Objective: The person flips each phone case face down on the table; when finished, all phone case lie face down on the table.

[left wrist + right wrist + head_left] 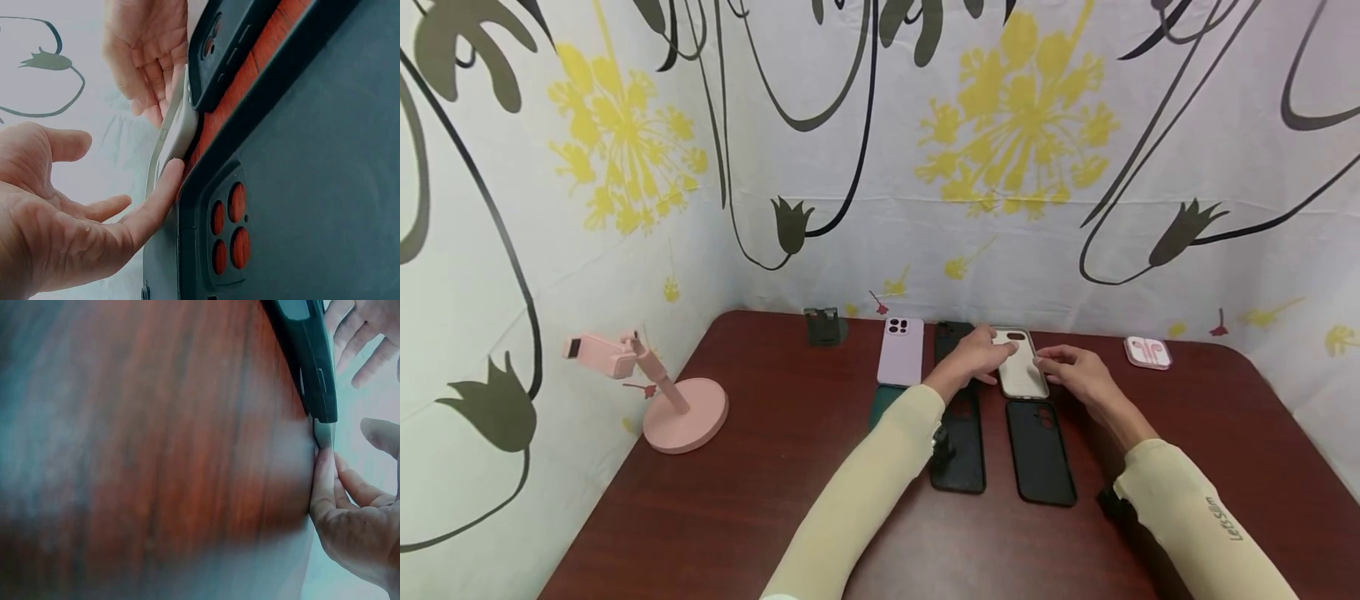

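A white phone case [1024,372] lies at the back of the table between my hands. My left hand [973,357] reaches over from its left; in the left wrist view one extended finger touches the case's side, the thumb standing apart. At the opposite side, my right hand [1081,377] has its fingertips against the case edge, its thumb away from it in the right wrist view. Directly in front lies a black phone case [1042,454]. Left of that is another black phone case [958,457] with several round camera holes [240,247], partly hidden by my left arm.
Farther left lie a lavender phone case [900,357] and a teal case [884,402], mostly covered by my sleeve. Behind my left hand is a dark case [951,335]. A small dark stand [824,329], a pink phone stand [685,417] and a white-and-pink box [1147,352] surround them.
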